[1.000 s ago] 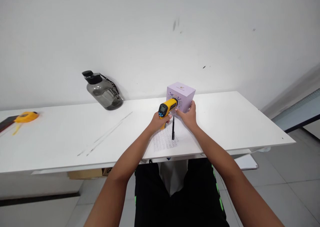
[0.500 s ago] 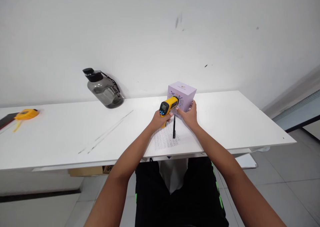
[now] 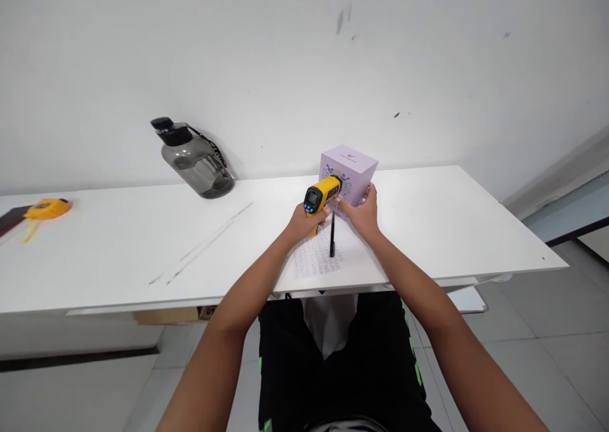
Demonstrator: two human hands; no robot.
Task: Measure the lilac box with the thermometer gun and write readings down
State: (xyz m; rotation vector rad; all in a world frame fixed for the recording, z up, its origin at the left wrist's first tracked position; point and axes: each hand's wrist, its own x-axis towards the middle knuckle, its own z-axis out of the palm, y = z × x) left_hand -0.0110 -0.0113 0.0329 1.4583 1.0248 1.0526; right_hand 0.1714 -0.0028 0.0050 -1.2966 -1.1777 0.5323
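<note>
My left hand (image 3: 304, 221) is wrapped round the handle of a yellow and black infrared thermometer (image 3: 328, 189). Its small screen and blue buttons face me, and its front end is close against a lilac box (image 3: 351, 160). The box stands upright on the table, with a printed pattern on its front. My right hand (image 3: 362, 215) grips the box at its lower right, thumb on the front and fingers round the side. Just below the hands, a black pen (image 3: 332, 245) lies on a sheet of paper (image 3: 314, 264) covered in writing.
A grey water bottle (image 3: 197, 165) with a black lid stands by the wall at the back left. At the far left of the white table (image 3: 428, 229) lies a yellow tape measure (image 3: 49, 209) beside a dark object cut off by the frame.
The view has shifted slightly, so the scene sits a little higher. My hands keep the same hold on the thermometer and the box.
</note>
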